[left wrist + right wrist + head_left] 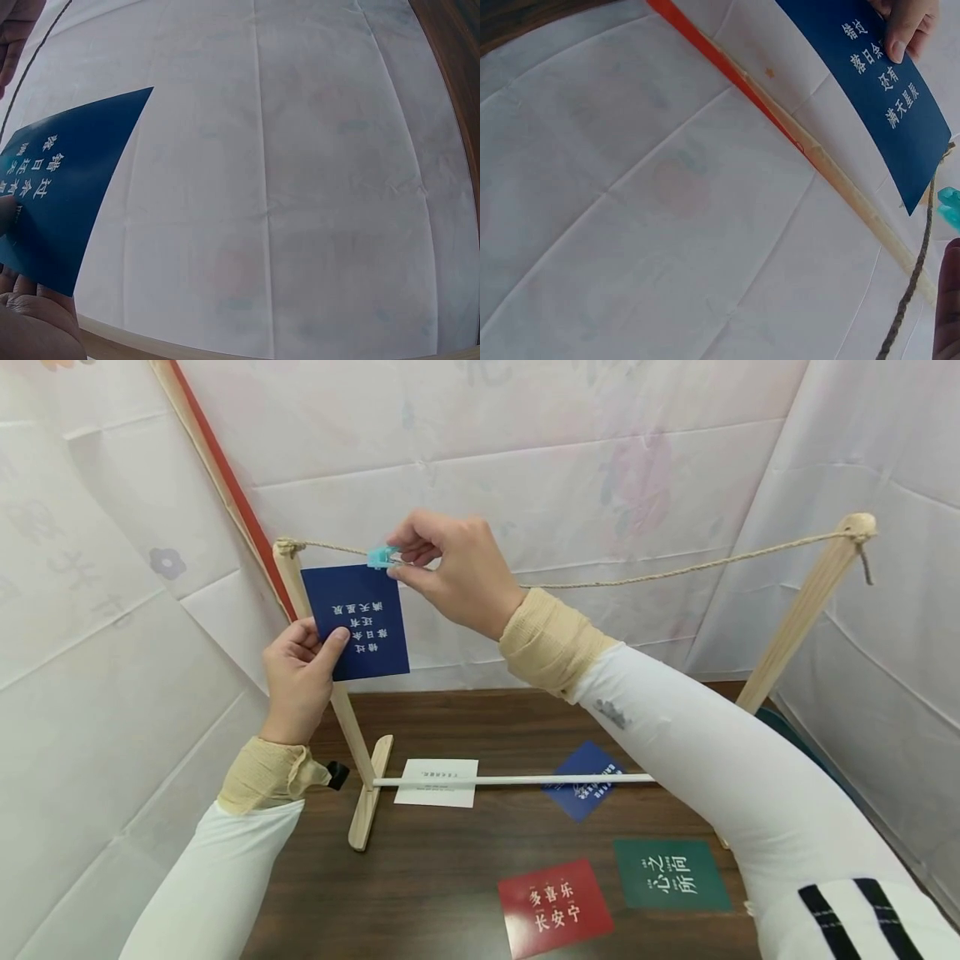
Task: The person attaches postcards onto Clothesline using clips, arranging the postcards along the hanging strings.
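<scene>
My left hand [300,672] grips a dark blue card [360,652] with white characters by its lower left side, thumb across the front. The card stands upright, its top edge just under the rope [630,578]. With thumb and fingertips, my right hand [465,568] pinches a light blue clip [381,557] at the card's top right corner, beside the rope. In the right wrist view the clip [949,206] is at the right edge, close to the card's corner [911,187]. Only part of the left hand [34,319] shows in the left wrist view.
The rope hangs between two wooden posts [802,610], joined low down by a white rod [510,781]. On the brown table lie a white card [435,795], another blue card [577,806], a red card [555,935] and a green card [637,893]. White cloth surrounds the table.
</scene>
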`<state>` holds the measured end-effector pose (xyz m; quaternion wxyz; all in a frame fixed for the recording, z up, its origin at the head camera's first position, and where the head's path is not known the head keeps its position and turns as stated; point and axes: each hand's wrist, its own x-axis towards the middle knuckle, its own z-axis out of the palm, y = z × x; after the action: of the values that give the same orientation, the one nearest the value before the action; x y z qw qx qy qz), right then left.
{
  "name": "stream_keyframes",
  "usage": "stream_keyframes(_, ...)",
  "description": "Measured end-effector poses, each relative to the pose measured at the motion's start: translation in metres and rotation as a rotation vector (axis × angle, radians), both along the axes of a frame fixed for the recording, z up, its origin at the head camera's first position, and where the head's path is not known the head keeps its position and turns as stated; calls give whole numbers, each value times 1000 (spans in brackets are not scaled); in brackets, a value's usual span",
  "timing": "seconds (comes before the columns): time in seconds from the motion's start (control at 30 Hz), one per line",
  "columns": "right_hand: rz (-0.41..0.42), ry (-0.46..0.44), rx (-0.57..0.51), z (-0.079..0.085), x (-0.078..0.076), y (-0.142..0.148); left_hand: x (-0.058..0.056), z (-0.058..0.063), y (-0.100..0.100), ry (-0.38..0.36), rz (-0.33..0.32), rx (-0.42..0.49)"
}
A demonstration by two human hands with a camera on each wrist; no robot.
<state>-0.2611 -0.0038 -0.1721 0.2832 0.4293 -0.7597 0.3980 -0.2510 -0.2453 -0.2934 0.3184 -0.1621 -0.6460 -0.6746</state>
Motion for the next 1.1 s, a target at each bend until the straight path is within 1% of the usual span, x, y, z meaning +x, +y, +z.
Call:
stream_keyframes(0.3,-19,29,-55,4,-4,0,1,2,1,-13,20,-13)
stream_keyframes(0.53,-37,37,-62,6,-4,-3,1,5,3,-5,17,-11)
stream_keyframes(0.83,-76,-17,-26,11,-5,-10,2,5,4,-7,17,-19)
stream_keyframes(1.1,-108,-80,27,18,-5,-14,2,4,6,-23,22,-55)
